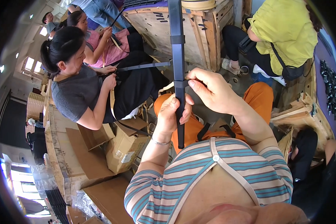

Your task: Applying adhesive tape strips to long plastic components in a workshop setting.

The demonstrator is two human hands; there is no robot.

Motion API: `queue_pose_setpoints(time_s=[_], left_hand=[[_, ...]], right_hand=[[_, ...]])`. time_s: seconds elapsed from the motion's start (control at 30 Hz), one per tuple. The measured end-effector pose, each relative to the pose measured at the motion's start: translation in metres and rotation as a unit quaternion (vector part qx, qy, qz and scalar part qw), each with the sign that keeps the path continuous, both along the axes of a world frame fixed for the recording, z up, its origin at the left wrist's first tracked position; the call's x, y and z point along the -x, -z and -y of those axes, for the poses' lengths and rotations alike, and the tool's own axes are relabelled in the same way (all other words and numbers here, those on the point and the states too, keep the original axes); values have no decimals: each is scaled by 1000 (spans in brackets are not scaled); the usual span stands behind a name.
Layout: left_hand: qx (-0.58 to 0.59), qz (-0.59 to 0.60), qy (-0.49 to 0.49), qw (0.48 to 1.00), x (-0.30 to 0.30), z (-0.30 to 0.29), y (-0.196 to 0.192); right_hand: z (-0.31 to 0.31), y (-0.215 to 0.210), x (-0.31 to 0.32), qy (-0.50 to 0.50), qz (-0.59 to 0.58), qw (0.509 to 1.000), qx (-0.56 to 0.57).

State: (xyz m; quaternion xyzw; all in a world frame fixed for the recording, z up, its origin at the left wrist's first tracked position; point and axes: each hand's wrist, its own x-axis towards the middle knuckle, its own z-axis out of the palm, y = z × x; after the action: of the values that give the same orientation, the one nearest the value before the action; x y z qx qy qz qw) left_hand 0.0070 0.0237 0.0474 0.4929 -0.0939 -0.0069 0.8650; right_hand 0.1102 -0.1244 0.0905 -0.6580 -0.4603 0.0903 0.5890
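Note:
A long, flat black bar (178, 58) stands upright in front of me and runs past the top of the view. My left hand (168, 115) is closed round its lower part, with the fingertips showing on the right side. The tapered lower end points down toward my lap. Dark bands wrap the bar, an upper band (177, 39) and a lower band (180, 84). At the lower band, my right hand (212, 89) pinches the right edge with thumb and forefinger. Whether the band is loose or fixed, I cannot tell.
To the left a seated person in grey (72, 89) handles a similar bar (143, 66) and a pale strap (112, 100). Open cardboard boxes (125, 147) stand beside me. A wooden crate (164, 33) is ahead. A person in yellow (283, 33) sits far right, near black parts (329, 87).

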Motion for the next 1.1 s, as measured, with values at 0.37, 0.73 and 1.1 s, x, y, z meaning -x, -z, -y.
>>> queue_pose_setpoints(time_s=[0.37,0.73,1.1], left_hand=[[6,10,32,999,2,-4,3],[133,-59,113,983,7,-9,6],[294,-68,281,911,-15,-1,12]], right_hand=[[-2,-1,10,-7,-31,999,-6],[-46,26,4,-27,-82,992,-91],[-16,41,-27,-292,-378,851,-218]])
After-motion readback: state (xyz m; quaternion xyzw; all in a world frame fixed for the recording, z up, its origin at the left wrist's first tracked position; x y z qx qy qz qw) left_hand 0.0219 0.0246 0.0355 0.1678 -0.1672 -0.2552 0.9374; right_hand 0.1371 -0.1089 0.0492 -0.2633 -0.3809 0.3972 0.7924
